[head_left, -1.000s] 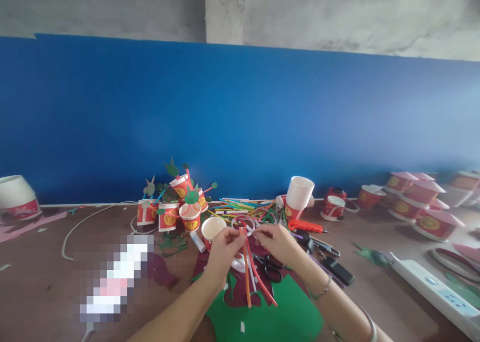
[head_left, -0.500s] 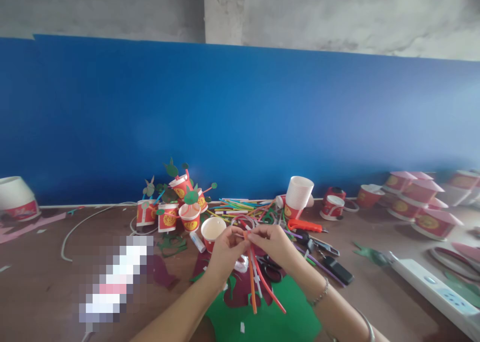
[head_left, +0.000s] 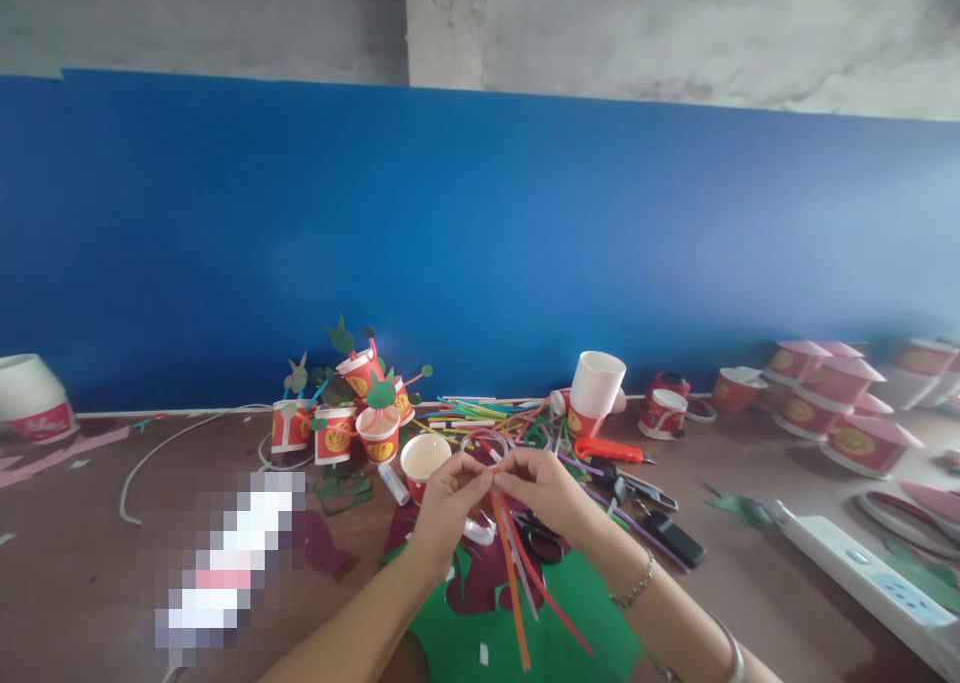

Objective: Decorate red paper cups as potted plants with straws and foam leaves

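Observation:
My left hand (head_left: 448,508) and my right hand (head_left: 546,491) meet at the middle, thumbs and fingertips pinched together. Between them they hold the upper ends of a few straws: an orange straw (head_left: 516,603), a red straw (head_left: 559,608) and a pale one between these two. The straws fan downward over green paper (head_left: 585,603) and dark red cut paper (head_left: 469,591). Scissors with black handles (head_left: 541,543) lie just under my right hand. A paper cup (head_left: 425,453) stands open behind my left hand. The exact pinch point is partly hidden by my fingers.
Behind my hands lies a heap of coloured straws (head_left: 480,410). Cups with paper leaves (head_left: 332,443) stand left of it. A cup stack (head_left: 596,388), an orange cutter (head_left: 609,450), keys with a black fob (head_left: 675,538) and a power strip (head_left: 862,573) are to the right.
The lower ends of the held straws have swung toward me and to the right. Both hands stay pinched together in nearly the same place.

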Demonstrator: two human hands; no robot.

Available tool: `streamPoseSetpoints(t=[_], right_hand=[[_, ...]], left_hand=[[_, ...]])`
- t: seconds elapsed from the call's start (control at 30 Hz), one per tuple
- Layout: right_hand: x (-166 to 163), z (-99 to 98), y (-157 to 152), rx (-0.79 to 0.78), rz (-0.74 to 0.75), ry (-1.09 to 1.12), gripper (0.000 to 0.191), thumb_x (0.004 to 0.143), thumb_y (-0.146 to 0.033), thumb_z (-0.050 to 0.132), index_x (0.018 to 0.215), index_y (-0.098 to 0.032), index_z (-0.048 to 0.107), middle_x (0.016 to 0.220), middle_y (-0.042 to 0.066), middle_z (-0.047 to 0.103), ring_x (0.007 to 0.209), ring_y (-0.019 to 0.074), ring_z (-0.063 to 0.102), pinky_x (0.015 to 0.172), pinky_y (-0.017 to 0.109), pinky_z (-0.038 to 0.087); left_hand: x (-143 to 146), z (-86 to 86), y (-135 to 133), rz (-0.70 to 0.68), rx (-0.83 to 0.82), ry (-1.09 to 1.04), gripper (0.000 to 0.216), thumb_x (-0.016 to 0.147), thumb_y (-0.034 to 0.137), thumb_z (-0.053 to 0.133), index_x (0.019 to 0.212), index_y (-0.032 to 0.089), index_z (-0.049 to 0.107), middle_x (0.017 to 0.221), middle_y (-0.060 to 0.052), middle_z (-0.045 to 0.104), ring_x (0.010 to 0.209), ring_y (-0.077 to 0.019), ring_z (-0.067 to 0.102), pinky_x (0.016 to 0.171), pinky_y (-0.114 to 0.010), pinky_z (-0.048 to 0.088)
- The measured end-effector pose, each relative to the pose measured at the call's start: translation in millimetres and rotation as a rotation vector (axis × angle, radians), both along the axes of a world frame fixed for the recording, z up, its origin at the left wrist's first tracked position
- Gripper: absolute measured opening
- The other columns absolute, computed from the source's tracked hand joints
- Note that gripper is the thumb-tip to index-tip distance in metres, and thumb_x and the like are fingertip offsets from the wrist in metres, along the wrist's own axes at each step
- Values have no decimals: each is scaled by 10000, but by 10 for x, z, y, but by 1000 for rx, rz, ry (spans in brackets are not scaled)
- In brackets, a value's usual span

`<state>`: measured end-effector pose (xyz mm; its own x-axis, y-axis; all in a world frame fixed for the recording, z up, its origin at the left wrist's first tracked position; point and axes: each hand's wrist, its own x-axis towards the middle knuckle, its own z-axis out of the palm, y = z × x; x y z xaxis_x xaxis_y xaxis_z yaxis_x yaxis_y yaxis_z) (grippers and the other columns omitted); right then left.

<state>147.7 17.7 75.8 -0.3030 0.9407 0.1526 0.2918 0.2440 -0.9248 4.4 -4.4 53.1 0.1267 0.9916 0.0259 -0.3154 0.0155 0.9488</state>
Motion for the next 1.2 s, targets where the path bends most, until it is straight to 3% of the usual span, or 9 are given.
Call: streamPoseSetpoints(t=[0.2, 0.3, 0.4, 0.57, 0.67, 0.77, 0.93, 1.03, 1.2], right_hand=[[-50, 21, -28, -259, -47, 354, 320, 671, -441, 702, 662, -143, 588, 539, -36, 521, 489, 72, 421, 477, 206, 306], [-41, 39, -20, -275, -122, 411, 362, 631, -466, 731, 607, -146, 563, 500, -54, 467, 455, 57, 369, 453, 203, 271], [-34, 42, -9, -218, -156, 384, 372, 645, -485, 718, 606, -146, 567, 508, -49, 473, 463, 62, 375, 456, 208, 281], [-58, 12, -10, -132, -15, 293, 324, 677, -432, 712, 824, -152, 645, 674, -4, 616, 614, 123, 535, 587, 247, 410], [-65, 5, -17, -94, 23, 270, 292, 676, -381, 718, 841, -147, 661, 763, 23, 659, 715, 155, 577, 677, 278, 442], [-57, 35, -35, -194, 9, 359, 307, 670, -375, 725, 873, -154, 662, 795, 29, 675, 714, 150, 597, 654, 261, 451], [-42, 102, -66, -397, 8, 501, 291, 657, -361, 734, 839, -161, 627, 629, -28, 597, 496, 70, 517, 475, 185, 377], [-39, 101, -69, -450, 39, 556, 266, 651, -329, 734, 823, -166, 615, 646, -23, 604, 532, 79, 552, 509, 187, 419], [-43, 79, -79, -467, 118, 579, 258, 700, -333, 718, 878, -177, 615, 725, 1, 641, 579, 89, 583, 558, 198, 451]], left_hand=[[-9, -20, 19, 30, -42, -86, 361, 682, 454, 697, 870, 166, 587, 588, 27, 599, 471, -96, 542, 454, -196, 424], [-12, -15, 25, -5, -28, -83, 396, 679, 437, 703, 937, 162, 584, 607, 9, 626, 511, -117, 572, 481, -208, 431], [-6, -12, 27, -8, -25, -47, 368, 637, 400, 748, 856, 144, 599, 621, -4, 634, 528, -122, 576, 496, -217, 436], [6, -12, 35, 116, -14, -56, 309, 605, 363, 771, 760, 146, 615, 607, 17, 615, 512, -93, 534, 508, -208, 430], [0, -15, 39, 138, 7, -85, 277, 610, 337, 772, 749, 151, 622, 642, 12, 627, 546, -99, 550, 533, -210, 439], [-9, -28, 35, 99, 15, -106, 251, 632, 320, 755, 790, 158, 647, 684, -4, 650, 569, -111, 566, 552, -220, 444], [-17, -34, 11, 2, 99, -109, 278, 642, 295, 754, 880, 163, 691, 779, -43, 672, 706, -159, 606, 673, -260, 471], [-18, -34, -4, -22, 178, -43, 272, 657, 309, 757, 889, 179, 697, 886, -53, 654, 827, -181, 601, 732, -257, 465], [-8, -52, -13, 39, 222, 38, 247, 719, 391, 693, 846, 182, 657, 774, -24, 622, 708, -152, 569, 661, -244, 460]])
